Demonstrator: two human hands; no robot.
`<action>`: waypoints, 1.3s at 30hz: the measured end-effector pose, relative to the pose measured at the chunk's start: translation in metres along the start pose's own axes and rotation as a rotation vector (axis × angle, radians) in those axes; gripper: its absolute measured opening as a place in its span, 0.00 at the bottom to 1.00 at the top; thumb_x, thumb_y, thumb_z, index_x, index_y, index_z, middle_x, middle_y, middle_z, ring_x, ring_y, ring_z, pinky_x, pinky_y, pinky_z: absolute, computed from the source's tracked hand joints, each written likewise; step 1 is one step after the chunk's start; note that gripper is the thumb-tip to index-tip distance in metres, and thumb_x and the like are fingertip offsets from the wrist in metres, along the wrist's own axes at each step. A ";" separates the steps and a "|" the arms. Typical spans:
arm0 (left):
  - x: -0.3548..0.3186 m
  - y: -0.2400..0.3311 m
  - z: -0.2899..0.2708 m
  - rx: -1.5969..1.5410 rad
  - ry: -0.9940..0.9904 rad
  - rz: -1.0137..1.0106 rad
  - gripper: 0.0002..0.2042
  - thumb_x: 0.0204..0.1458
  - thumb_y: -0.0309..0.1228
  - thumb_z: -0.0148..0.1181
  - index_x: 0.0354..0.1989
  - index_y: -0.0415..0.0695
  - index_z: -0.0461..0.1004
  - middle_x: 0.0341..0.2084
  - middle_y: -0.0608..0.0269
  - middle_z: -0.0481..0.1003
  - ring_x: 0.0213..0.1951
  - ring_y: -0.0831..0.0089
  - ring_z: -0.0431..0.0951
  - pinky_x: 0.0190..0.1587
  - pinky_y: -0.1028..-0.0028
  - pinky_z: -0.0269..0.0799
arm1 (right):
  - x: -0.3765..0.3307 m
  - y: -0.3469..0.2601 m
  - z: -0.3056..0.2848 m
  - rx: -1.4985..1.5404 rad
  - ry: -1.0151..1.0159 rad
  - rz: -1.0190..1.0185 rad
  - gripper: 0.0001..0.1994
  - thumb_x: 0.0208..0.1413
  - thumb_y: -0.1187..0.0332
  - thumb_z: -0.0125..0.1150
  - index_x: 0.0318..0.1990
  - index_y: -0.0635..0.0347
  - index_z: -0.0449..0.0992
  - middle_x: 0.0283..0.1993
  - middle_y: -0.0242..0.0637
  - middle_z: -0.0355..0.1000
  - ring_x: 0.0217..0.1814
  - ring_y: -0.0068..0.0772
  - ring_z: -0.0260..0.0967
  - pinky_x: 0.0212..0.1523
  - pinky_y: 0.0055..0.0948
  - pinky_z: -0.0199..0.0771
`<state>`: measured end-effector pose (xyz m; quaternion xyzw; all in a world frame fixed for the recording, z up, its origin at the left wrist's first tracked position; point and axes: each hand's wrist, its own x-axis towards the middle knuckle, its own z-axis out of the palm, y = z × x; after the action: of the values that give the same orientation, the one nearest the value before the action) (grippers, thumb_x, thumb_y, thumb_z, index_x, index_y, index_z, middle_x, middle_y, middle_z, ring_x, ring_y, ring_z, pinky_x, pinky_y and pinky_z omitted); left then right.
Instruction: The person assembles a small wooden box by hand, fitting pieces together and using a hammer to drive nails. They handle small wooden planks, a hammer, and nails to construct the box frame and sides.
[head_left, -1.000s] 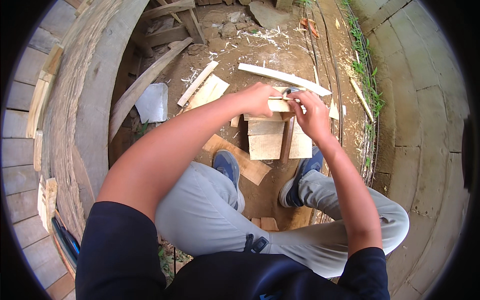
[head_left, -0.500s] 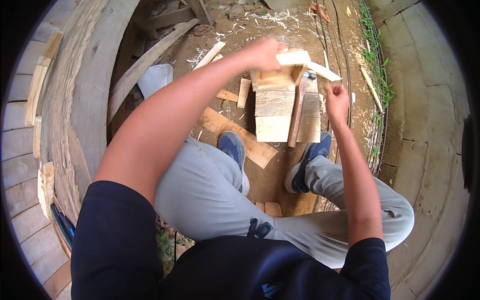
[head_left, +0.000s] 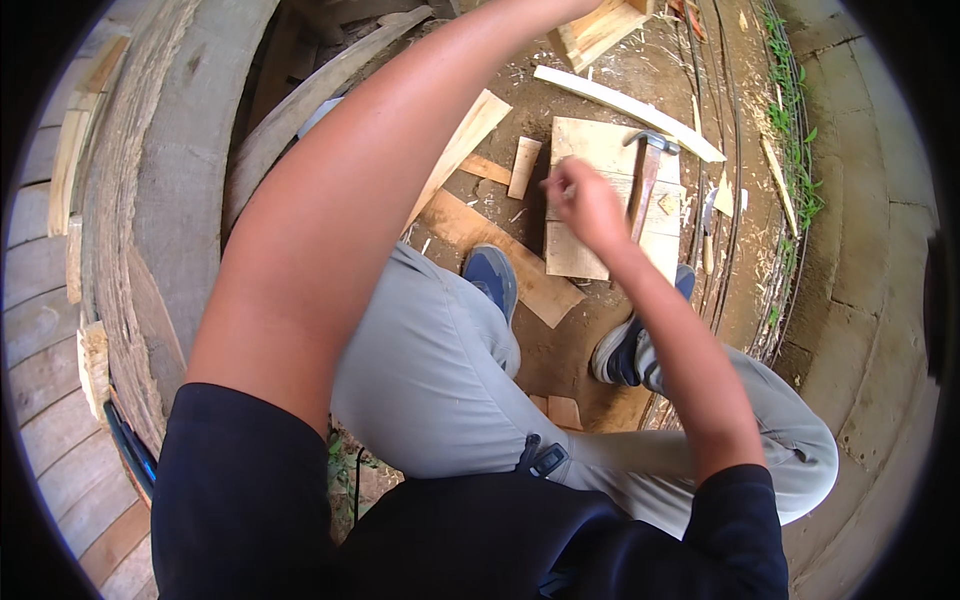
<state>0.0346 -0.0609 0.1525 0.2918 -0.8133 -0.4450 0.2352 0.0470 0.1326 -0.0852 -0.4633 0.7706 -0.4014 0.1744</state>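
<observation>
Wooden offcuts cover the dirt floor, the largest being a pale square board (head_left: 600,195) lying flat just ahead of the blue shoes (head_left: 492,278). Since the earlier views, in which both hands met over the board around a small block, the left arm has been swung up and away: the left hand now leaves the picture at the top edge, and its grip cannot be told, though a block (head_left: 598,28) of pale wood is seen just beside the point where it disappears, seemingly carried there. By this the board is judged to have been cleared for the next piece. The right hand (head_left: 580,200) has been drawn back over the board, loosely curled, thumb and forefinger pinched as if on something very small; whether anything is held cannot be told. The hammer (head_left: 645,185) is left untouched on the board's right part, just beside the right hand, its long axis running near and far, head at the far end, handle pointing back toward the person. A long thin slat (head_left: 625,100) lies diagonally beyond the board.
</observation>
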 end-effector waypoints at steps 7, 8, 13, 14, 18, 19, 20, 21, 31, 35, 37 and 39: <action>0.013 -0.074 -0.003 0.089 0.189 0.002 0.25 0.36 0.34 0.78 0.46 0.43 0.80 0.37 0.54 0.82 0.40 0.59 0.84 0.43 0.61 0.82 | 0.034 -0.006 0.191 -0.434 -0.583 0.340 0.16 0.68 0.63 0.51 0.55 0.59 0.78 0.56 0.48 0.78 0.55 0.48 0.80 0.50 0.43 0.83; 0.021 -0.064 0.024 0.074 0.160 0.012 0.24 0.34 0.34 0.79 0.43 0.43 0.80 0.36 0.53 0.82 0.40 0.58 0.84 0.44 0.60 0.81 | 0.032 0.047 0.203 -0.468 -0.522 0.318 0.21 0.68 0.56 0.49 0.62 0.55 0.70 0.62 0.46 0.73 0.59 0.48 0.77 0.54 0.43 0.82; 0.022 -0.059 0.064 -0.029 0.069 0.081 0.15 0.36 0.28 0.74 0.35 0.39 0.83 0.32 0.47 0.83 0.37 0.54 0.85 0.43 0.60 0.81 | 0.035 0.117 0.200 -0.698 -0.471 0.273 0.32 0.68 0.44 0.47 0.74 0.46 0.58 0.73 0.41 0.63 0.67 0.45 0.71 0.60 0.43 0.77; 0.015 -0.065 0.063 -0.005 0.070 0.075 0.14 0.37 0.28 0.74 0.35 0.39 0.83 0.32 0.47 0.83 0.37 0.54 0.85 0.43 0.60 0.81 | 0.021 0.110 0.195 -0.714 -0.517 0.269 0.31 0.68 0.44 0.47 0.74 0.46 0.59 0.73 0.41 0.64 0.67 0.44 0.71 0.60 0.43 0.77; 0.013 -0.061 0.068 0.001 0.059 0.066 0.12 0.38 0.25 0.71 0.35 0.40 0.83 0.31 0.48 0.83 0.37 0.53 0.85 0.43 0.62 0.81 | 0.031 0.101 0.178 -0.750 -0.520 0.244 0.29 0.68 0.47 0.48 0.71 0.46 0.62 0.71 0.39 0.65 0.67 0.42 0.70 0.60 0.43 0.76; 0.015 -0.058 0.067 -0.006 0.044 0.056 0.12 0.38 0.24 0.71 0.35 0.40 0.83 0.31 0.48 0.83 0.37 0.54 0.85 0.43 0.61 0.81 | 0.033 0.101 0.172 -0.756 -0.520 0.242 0.28 0.68 0.48 0.48 0.71 0.46 0.63 0.70 0.39 0.65 0.67 0.42 0.70 0.60 0.43 0.76; 0.017 -0.053 0.067 -0.003 0.035 0.051 0.12 0.38 0.24 0.71 0.35 0.40 0.83 0.31 0.48 0.83 0.37 0.54 0.85 0.43 0.61 0.81 | 0.035 0.102 0.170 -0.759 -0.515 0.235 0.27 0.68 0.48 0.48 0.70 0.46 0.64 0.70 0.39 0.66 0.67 0.42 0.70 0.60 0.43 0.76; 0.017 -0.050 0.066 0.000 0.027 0.044 0.12 0.38 0.24 0.70 0.34 0.40 0.83 0.31 0.48 0.83 0.37 0.54 0.85 0.43 0.61 0.81 | 0.033 0.102 0.169 -0.762 -0.519 0.237 0.27 0.68 0.49 0.48 0.70 0.46 0.65 0.69 0.38 0.66 0.67 0.41 0.70 0.60 0.43 0.76; 0.019 -0.047 0.081 0.012 0.014 0.098 0.15 0.36 0.28 0.74 0.37 0.43 0.83 0.33 0.52 0.83 0.38 0.53 0.85 0.45 0.60 0.80 | 0.031 0.109 0.165 -0.782 -0.503 0.219 0.20 0.67 0.56 0.51 0.64 0.46 0.72 0.65 0.34 0.69 0.66 0.37 0.69 0.60 0.43 0.74; 0.018 -0.031 0.057 -0.028 -0.058 0.144 0.19 0.29 0.39 0.78 0.34 0.49 0.85 0.31 0.58 0.84 0.36 0.60 0.86 0.42 0.63 0.82 | 0.057 0.093 0.157 -0.882 -0.471 0.148 0.18 0.67 0.59 0.52 0.61 0.46 0.76 0.63 0.33 0.71 0.66 0.35 0.68 0.60 0.43 0.73; 0.019 -0.028 0.024 0.072 0.022 0.173 0.23 0.36 0.45 0.76 0.43 0.48 0.85 0.30 0.61 0.85 0.37 0.64 0.86 0.44 0.66 0.83 | 0.070 0.057 0.162 -0.982 -0.417 0.054 0.14 0.65 0.62 0.54 0.55 0.46 0.79 0.58 0.32 0.72 0.62 0.34 0.69 0.57 0.41 0.72; 0.019 -0.020 0.017 0.067 0.038 0.177 0.23 0.36 0.40 0.75 0.44 0.47 0.85 0.38 0.55 0.84 0.42 0.63 0.85 0.48 0.66 0.79 | 0.079 0.040 0.166 -1.023 -0.337 -0.050 0.11 0.64 0.63 0.56 0.48 0.46 0.82 0.52 0.31 0.73 0.57 0.35 0.71 0.53 0.38 0.70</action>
<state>0.0149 -0.0724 0.1293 0.2349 -0.8457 -0.3894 0.2792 0.0900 -0.0012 -0.2109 -0.5655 0.8177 0.1009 0.0381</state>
